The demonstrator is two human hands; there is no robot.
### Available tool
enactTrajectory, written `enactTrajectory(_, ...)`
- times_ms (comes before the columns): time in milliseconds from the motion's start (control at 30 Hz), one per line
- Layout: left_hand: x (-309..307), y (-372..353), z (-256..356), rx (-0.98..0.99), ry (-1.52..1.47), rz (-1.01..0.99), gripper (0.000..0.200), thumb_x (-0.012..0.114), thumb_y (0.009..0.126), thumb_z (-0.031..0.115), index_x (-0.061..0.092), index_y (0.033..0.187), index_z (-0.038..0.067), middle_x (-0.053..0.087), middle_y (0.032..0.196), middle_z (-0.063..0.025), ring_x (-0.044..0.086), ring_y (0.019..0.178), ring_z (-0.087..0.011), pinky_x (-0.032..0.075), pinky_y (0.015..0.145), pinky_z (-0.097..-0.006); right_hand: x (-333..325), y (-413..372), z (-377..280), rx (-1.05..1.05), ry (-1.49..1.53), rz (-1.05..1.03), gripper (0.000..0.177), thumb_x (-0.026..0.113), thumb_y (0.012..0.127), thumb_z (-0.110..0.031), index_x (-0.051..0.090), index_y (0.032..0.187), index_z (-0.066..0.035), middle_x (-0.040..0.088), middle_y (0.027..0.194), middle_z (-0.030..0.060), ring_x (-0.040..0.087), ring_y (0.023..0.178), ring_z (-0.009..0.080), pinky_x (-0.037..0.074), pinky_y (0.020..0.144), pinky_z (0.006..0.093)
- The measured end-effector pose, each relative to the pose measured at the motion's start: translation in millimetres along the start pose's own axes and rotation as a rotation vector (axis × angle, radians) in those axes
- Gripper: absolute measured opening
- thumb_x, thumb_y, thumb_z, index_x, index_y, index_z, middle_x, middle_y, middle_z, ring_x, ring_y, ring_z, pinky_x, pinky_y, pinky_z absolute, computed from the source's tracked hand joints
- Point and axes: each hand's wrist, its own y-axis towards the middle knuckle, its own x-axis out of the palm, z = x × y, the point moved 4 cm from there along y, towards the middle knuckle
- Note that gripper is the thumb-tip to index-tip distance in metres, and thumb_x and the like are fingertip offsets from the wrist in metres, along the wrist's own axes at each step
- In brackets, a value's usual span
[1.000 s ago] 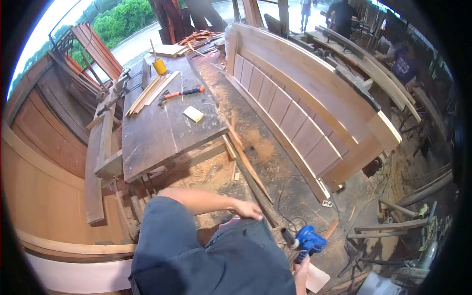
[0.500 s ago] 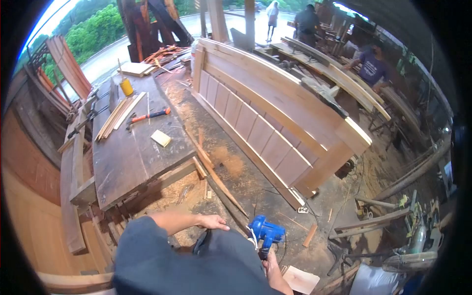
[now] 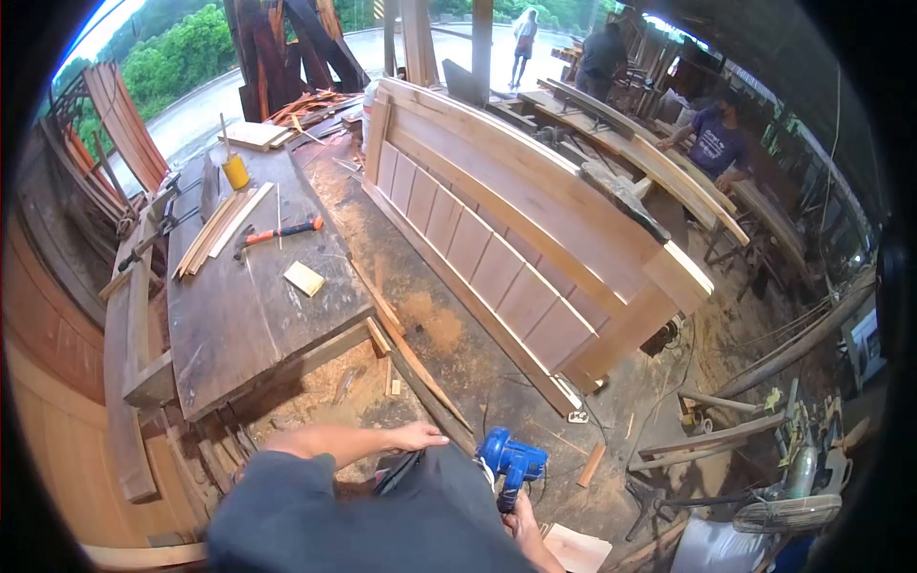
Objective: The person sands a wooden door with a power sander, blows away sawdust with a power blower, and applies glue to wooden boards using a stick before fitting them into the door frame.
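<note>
My right hand (image 3: 522, 524) is wrapped around the handle of a blue electric blower (image 3: 513, 462), low in the view beside my right leg. Its round housing points up, and a white strip or cord shows on the side nearest me. Across my lap, my left hand (image 3: 420, 436) has its fingers closed at the edge of my dark grey clothing (image 3: 444, 477), pulling the cloth outward. The fingertips are small in the view.
A large wooden panelled door (image 3: 497, 220) lies on its side ahead. On the left workbench (image 3: 229, 325) are a hammer (image 3: 277, 232), wood strips (image 3: 220, 229), a yellow container (image 3: 235, 172) and a small block (image 3: 304, 278). A person (image 3: 712, 143) sits far right. A fan (image 3: 788, 514) stands lower right.
The whole view has shifted slightly with my head. My left hand has moved a little outward with the cloth; the blower stays in my right hand.
</note>
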Motion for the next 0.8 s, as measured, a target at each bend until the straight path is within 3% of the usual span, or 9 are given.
enactTrajectory(100,1,10,4,-0.111,-0.288,-0.067,0.040,0.068,0.098,0.045,0.070,0.106,0.006,0.069,0.099,-0.0036,0.062,0.087,-0.0121,0.052,0.078,-0.0311,21,-2,-4,-0.034,-0.109,0.213,0.014,0.061,0.098,-0.022,0.067,0.089,-0.012,0.066,0.071,0.0014,0.065,0.057,0.0169,0.055,0.051,0.0337)
enactTrajectory(200,-8,2,13,-0.120,-0.249,-0.028,0.039,0.067,0.098,0.045,0.071,0.105,0.007,0.070,0.098,-0.0032,0.062,0.088,-0.0113,0.052,0.079,-0.0314,66,-25,-6,-0.050,-0.133,0.307,0.014,0.060,0.098,-0.021,0.067,0.090,-0.012,0.066,0.071,0.0011,0.064,0.056,0.0164,0.053,0.048,0.0325)
enactTrajectory(367,-20,9,1,-0.048,-0.050,0.022,0.042,0.067,0.096,0.049,0.069,0.096,0.007,0.068,0.092,-0.0047,0.061,0.084,-0.0131,0.050,0.075,-0.0324,36,7,5,-0.033,-0.139,0.331,0.019,0.058,0.099,-0.023,0.063,0.083,-0.016,0.059,0.064,-0.0031,0.056,0.045,0.0132,0.041,0.039,0.0303)
enactTrajectory(467,-26,14,-6,-0.038,0.061,0.028,0.046,0.066,0.095,0.053,0.070,0.095,0.007,0.067,0.091,-0.0052,0.060,0.085,-0.0145,0.049,0.076,-0.0335,39,7,0,-0.002,-0.145,0.328,0.020,0.058,0.099,-0.025,0.062,0.081,-0.016,0.060,0.064,-0.0028,0.055,0.044,0.0139,0.041,0.038,0.0305)
enactTrajectory(700,-30,9,-4,-0.005,0.050,0.018,0.046,0.067,0.094,0.053,0.071,0.095,0.007,0.068,0.090,-0.0048,0.061,0.086,-0.0144,0.050,0.077,-0.0348,44,17,-6,0.081,-0.235,0.152,0.013,0.060,0.096,-0.020,0.065,0.086,-0.014,0.066,0.073,-0.0001,0.065,0.059,0.0173,0.053,0.048,0.0394)
enactTrajectory(800,-30,4,-1,-0.029,0.031,0.042,0.046,0.068,0.094,0.053,0.072,0.097,0.007,0.069,0.091,-0.0045,0.062,0.087,-0.0140,0.051,0.078,-0.0348,57,16,-3,-0.018,-0.310,0.294,0.009,0.059,0.095,-0.016,0.065,0.090,-0.012,0.067,0.075,0.0027,0.066,0.061,0.0193,0.054,0.052,0.0395)
